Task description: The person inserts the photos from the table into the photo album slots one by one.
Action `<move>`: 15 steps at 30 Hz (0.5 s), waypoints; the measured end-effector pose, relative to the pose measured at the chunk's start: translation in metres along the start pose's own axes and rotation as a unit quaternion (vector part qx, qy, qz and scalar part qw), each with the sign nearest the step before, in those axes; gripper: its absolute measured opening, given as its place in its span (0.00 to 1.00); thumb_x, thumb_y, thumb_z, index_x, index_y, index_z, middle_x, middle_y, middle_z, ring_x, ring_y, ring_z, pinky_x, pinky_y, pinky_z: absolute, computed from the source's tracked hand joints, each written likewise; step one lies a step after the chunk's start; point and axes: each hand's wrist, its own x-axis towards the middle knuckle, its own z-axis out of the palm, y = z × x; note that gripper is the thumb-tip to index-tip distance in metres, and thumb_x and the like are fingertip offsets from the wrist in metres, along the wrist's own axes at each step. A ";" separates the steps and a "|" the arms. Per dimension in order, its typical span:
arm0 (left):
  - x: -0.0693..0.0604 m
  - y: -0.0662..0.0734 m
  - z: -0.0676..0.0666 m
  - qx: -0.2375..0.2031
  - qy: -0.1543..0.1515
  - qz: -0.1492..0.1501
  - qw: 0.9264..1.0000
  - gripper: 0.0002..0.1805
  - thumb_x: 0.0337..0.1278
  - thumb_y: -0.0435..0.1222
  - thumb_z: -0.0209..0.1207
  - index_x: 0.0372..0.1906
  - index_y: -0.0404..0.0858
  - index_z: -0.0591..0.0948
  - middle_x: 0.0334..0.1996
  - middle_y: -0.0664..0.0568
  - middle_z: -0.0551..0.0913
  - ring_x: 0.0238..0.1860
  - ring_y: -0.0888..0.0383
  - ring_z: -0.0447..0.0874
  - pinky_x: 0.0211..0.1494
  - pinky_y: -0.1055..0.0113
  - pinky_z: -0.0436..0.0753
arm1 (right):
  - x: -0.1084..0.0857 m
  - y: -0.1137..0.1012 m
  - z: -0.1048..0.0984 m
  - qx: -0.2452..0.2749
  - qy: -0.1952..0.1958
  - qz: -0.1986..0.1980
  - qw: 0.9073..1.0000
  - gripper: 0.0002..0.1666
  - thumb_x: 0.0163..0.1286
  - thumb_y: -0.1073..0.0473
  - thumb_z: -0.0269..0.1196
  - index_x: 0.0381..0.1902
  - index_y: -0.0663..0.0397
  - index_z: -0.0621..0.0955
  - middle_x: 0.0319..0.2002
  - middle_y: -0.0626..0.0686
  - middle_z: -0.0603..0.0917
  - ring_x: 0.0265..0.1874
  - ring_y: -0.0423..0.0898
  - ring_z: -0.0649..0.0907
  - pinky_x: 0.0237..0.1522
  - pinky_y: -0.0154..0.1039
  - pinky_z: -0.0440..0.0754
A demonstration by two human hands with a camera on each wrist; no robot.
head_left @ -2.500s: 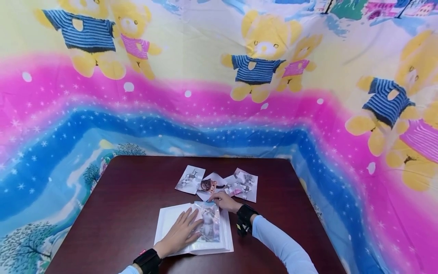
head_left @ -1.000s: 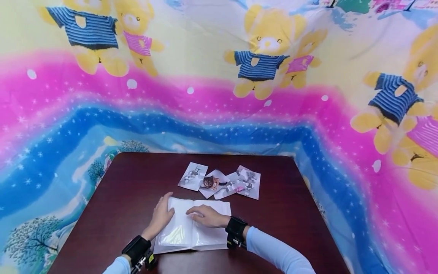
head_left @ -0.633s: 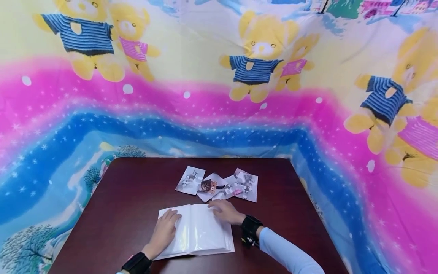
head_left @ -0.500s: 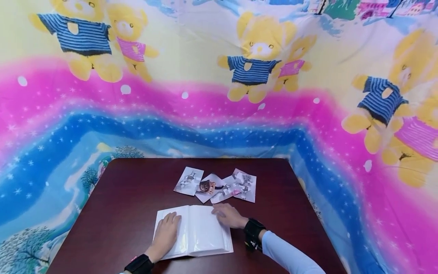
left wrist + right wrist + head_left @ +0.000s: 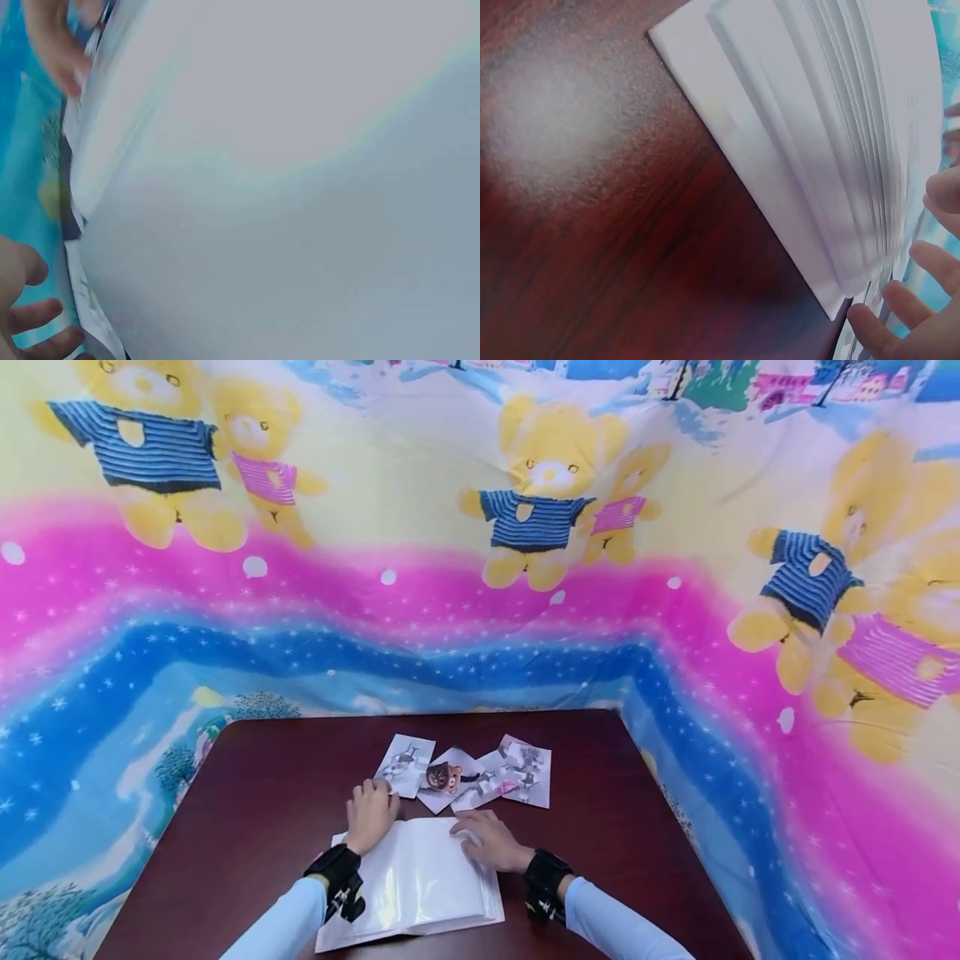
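Note:
A white photo album [image 5: 442, 877] lies spread on the dark wooden table, its clear-sleeved pages blank. My left hand [image 5: 372, 817] reaches past the album's top left corner, fingertips at the lower left corner of the leftmost photo [image 5: 406, 766]; whether they touch it is unclear. In the left wrist view, the left hand [image 5: 34, 311] has its thumb and fingers apart. My right hand [image 5: 491, 842] rests on the right page's upper corner. In the right wrist view, the spread fingers of the right hand [image 5: 919, 300] are beside the stacked pages [image 5: 855, 135].
Overlapping photos lie behind the album: one with a brown-capped cartoon figure [image 5: 448, 778], another at the right end [image 5: 531, 772]. A cloth printed with bears [image 5: 532, 518] hangs around the back and sides of the table [image 5: 247, 827].
The album has turned from a sleeved photo on the right page to blank pages. My left hand has moved forward from the left page to the leftmost photo; the right stays near the upper corner.

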 end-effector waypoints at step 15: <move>0.031 -0.017 0.052 0.078 -0.079 -0.020 0.994 0.25 0.63 0.45 0.64 0.52 0.27 0.79 0.54 0.25 0.72 0.53 0.32 0.70 0.48 0.36 0.69 | -0.017 0.018 -0.007 0.028 0.002 0.057 0.998 0.14 0.72 0.60 0.58 0.53 0.45 0.83 0.62 0.54 0.75 0.57 0.52 0.70 0.56 0.52 0.69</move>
